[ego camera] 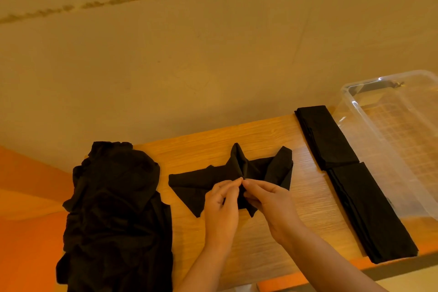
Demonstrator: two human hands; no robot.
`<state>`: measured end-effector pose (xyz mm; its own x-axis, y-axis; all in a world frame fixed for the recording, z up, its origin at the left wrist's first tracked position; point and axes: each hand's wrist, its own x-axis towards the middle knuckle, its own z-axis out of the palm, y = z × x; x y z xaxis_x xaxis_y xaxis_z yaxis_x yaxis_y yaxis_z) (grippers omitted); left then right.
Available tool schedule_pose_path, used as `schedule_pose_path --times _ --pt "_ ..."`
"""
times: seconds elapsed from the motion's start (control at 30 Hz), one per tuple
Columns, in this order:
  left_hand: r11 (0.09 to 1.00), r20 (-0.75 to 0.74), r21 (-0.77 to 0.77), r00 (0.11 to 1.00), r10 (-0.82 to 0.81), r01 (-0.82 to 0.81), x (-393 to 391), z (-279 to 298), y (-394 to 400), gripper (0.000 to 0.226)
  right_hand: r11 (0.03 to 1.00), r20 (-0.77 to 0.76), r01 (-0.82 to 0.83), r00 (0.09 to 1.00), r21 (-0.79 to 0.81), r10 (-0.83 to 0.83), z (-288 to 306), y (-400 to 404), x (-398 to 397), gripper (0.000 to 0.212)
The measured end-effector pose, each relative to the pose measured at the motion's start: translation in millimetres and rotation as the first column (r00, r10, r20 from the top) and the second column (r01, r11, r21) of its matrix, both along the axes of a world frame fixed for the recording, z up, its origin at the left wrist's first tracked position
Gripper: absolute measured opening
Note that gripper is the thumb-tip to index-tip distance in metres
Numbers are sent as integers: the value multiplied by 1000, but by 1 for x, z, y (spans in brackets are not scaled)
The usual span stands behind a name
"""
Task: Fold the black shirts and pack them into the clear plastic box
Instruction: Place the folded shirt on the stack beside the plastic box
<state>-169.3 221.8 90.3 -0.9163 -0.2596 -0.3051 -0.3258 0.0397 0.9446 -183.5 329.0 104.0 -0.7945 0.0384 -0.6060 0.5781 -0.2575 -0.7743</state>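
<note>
A partly folded black shirt (208, 180) lies in the middle of the wooden table (308, 196). My left hand (221, 206) and my right hand (267, 201) both pinch its cloth at the centre, fingertips almost touching. A heap of unfolded black shirts (116, 215) sits at the table's left end. Two folded black shirts lie to the right, one farther back (324, 135) and one nearer (369, 213). The clear plastic box (369, 111) stands open at the far right, with nothing black in the part I see.
A plain beige wall rises behind the table. An orange surface (28, 208) lies to the left, below the table's edge. The near folded shirt reaches the table's front edge.
</note>
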Motion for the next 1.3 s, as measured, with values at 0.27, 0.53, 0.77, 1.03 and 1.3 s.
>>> schedule_pose_path --times 0.27,0.53,0.77,1.03,1.3 --pt "795 433 -402 860 -271 454 -120 -11 -23 19 991 -13 -15 1000 136 17 3 -5 -1 9" --pt "143 626 -612 587 -513 778 -191 -34 -14 16 982 -32 -71 996 177 78 6 -4 -5 9" --pt "161 557 -629 585 -590 761 -218 -47 -6 25 975 -83 -117 987 188 135 10 9 -5 11" --pt "387 456 -547 651 -607 743 -238 6 -36 17 941 -183 -118 966 317 183 18 45 -1 14" --pt "586 339 -475 751 -566 656 -222 90 -62 21 793 -385 8 877 610 287 36 90 -26 24"
